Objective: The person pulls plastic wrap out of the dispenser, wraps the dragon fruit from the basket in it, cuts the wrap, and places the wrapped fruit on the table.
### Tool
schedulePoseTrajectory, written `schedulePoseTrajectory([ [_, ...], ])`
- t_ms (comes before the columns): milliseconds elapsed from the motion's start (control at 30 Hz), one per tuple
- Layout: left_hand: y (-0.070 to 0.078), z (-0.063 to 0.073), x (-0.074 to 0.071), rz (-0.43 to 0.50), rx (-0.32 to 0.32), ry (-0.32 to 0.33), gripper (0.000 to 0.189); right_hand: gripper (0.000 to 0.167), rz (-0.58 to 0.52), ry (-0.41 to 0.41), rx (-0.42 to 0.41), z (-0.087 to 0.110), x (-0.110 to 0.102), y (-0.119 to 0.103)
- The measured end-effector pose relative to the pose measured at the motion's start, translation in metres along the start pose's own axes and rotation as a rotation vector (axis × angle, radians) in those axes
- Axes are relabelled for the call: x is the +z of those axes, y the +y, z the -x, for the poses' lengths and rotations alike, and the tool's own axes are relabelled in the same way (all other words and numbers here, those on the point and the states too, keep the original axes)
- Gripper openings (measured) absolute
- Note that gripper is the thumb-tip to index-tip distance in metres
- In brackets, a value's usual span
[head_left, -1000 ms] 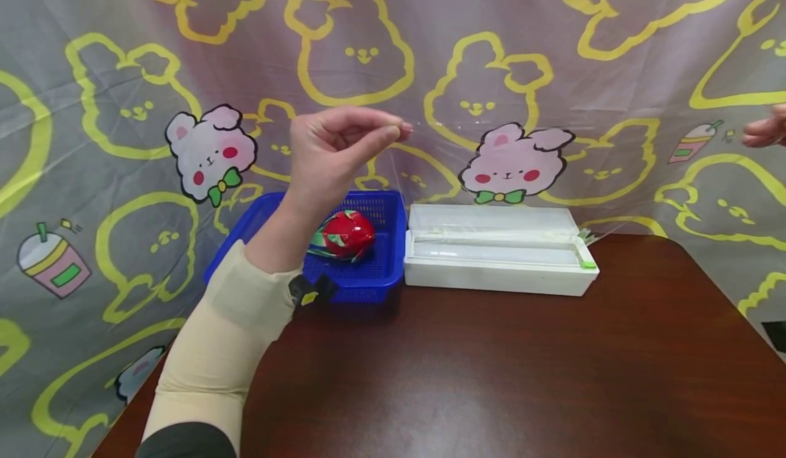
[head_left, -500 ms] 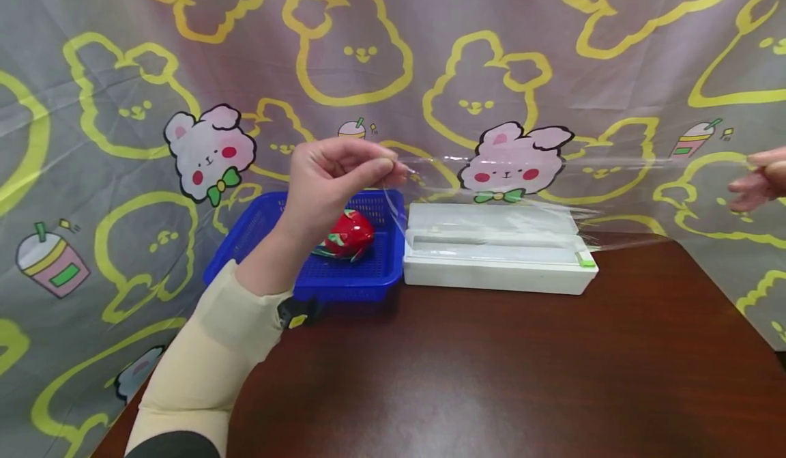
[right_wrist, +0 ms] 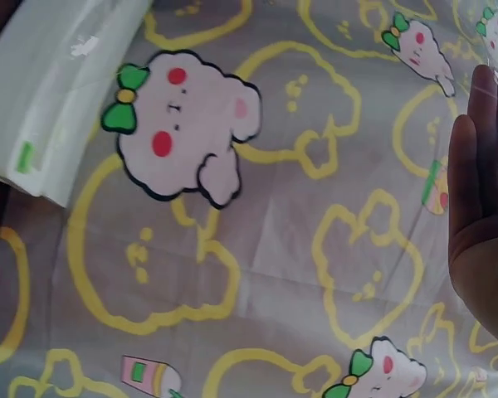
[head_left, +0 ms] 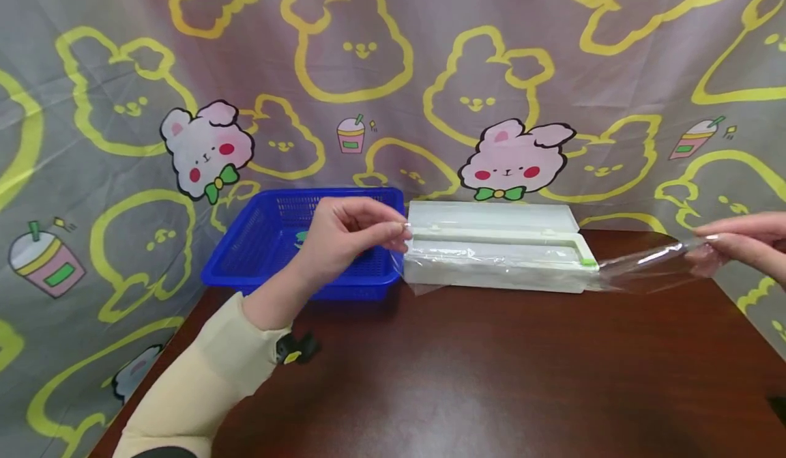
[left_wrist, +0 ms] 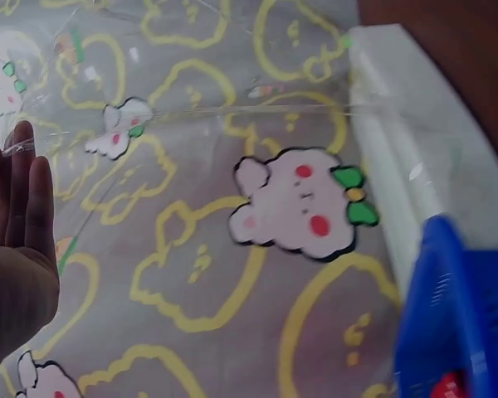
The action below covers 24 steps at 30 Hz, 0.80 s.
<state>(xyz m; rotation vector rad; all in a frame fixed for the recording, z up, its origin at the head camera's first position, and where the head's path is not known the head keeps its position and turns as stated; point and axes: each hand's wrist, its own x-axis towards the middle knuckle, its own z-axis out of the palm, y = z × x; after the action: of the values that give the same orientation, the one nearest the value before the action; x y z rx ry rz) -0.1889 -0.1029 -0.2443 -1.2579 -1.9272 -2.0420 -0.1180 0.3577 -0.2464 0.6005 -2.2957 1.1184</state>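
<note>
Left hand [head_left: 334, 239] and right hand [head_left: 758, 250] pinch clear wrap [head_left: 651, 260] in front of white box [head_left: 491, 217]. Wrap seems light, floppy, likely clingy, easy to rip; best held by corners.

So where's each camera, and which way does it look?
Head: on the head, looking forward and down at the white box, blue basket and clear film; left hand, left sleeve and right hand show.
Left wrist: on that wrist, facing the curtain; left hand at left edge.
Right wrist: on that wrist, facing the curtain too; right hand at right edge.
Both wrist views share the white box and curtain.
</note>
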Motion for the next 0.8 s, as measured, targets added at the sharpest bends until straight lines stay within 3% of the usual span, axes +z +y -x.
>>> schedulePoseTrajectory([
  [100,-0.006,0.011,0.003,-0.011,-0.047,-0.029,0.020,0.054,-0.045,-0.024,0.008,0.012,0.008,0.000],
  [233,-0.016,0.021,0.005,-0.019,-0.140,-0.036,0.016,0.033,-0.380,-0.081,-0.074,0.019,0.019,0.005],
  [333,-0.024,0.030,0.008,0.006,-0.227,-0.038,0.017,0.021,-0.569,-0.138,-0.119,0.025,0.026,0.013],
  [467,-0.034,0.044,0.012,0.055,-0.318,-0.078,0.019,0.023,-0.380,-0.151,-0.081,0.039,0.030,0.018],
  [567,-0.043,0.056,0.017,0.090,-0.352,-0.137,0.019,0.030,-0.247,-0.182,-0.039,0.053,0.032,0.023],
  [800,-0.060,0.080,0.030,0.155,-0.394,-0.239,0.015,0.043,-0.333,-0.427,0.034,0.076,0.042,0.041],
])
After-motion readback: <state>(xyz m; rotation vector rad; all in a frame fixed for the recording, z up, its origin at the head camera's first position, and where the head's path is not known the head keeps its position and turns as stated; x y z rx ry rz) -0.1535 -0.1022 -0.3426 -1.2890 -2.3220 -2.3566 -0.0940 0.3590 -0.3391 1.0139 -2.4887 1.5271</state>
